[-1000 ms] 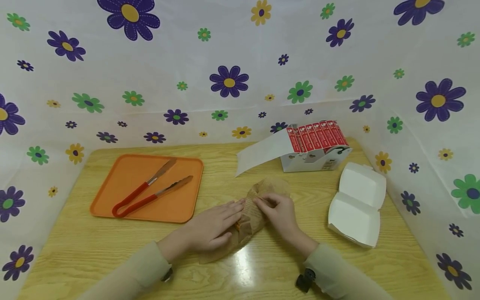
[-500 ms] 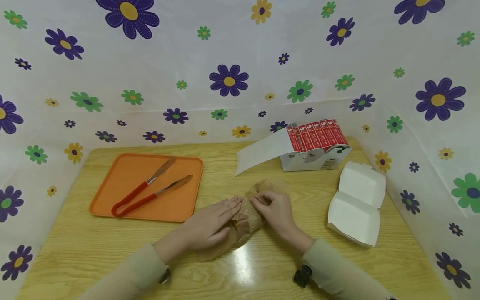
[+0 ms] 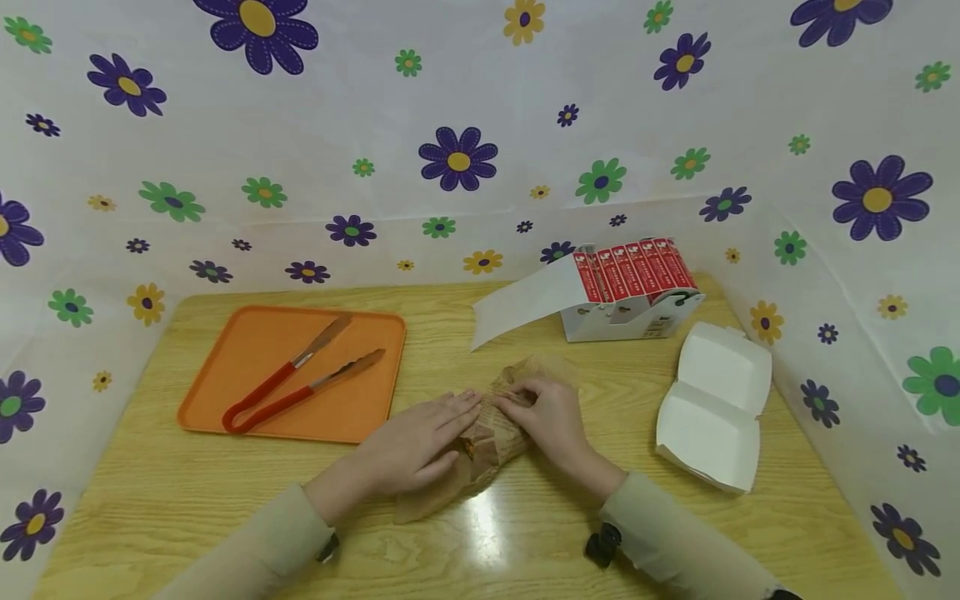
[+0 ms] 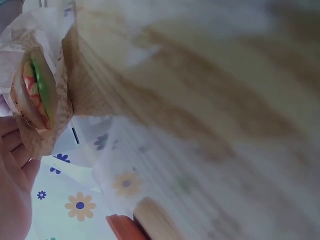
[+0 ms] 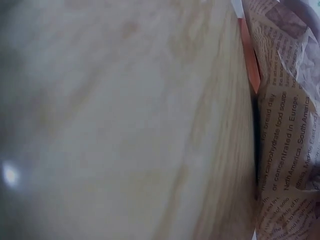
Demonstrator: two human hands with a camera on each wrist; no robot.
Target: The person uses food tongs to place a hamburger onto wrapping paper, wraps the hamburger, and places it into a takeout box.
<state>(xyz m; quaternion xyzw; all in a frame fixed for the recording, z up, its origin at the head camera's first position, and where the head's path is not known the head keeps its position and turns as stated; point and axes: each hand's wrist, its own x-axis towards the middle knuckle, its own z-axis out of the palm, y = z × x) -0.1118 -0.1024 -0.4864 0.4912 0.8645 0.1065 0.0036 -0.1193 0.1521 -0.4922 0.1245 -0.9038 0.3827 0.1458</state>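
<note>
A sandwich [image 4: 36, 92] with pale bread and a green and red filling lies inside brown printed wrapping paper [image 3: 497, 419]; the left wrist view looks into its open end. Across the left side of the bundle rests my left hand [image 3: 414, 443], fingers straight and together, palm down. My right hand [image 3: 557, 427] pinches a fold of the paper between thumb and fingers on top of the bundle. Printed lettering on the wrapping paper [image 5: 282, 145] shows along the right edge of the right wrist view. Most of the sandwich is hidden under the paper in the head view.
An orange tray [image 3: 367, 408] at the left carries red-handled tongs [image 3: 272, 387]. At the back right stands a white box [image 3: 622, 323] of red-labelled packs, its long flap reaching left. An open white clamshell container [image 3: 712, 433] sits at the right, by the flowered curtain [image 3: 795, 200].
My right hand has shifted slightly left along the paper, drawing the fold toward my left hand. The left hand stays nearly in place on the bundle.
</note>
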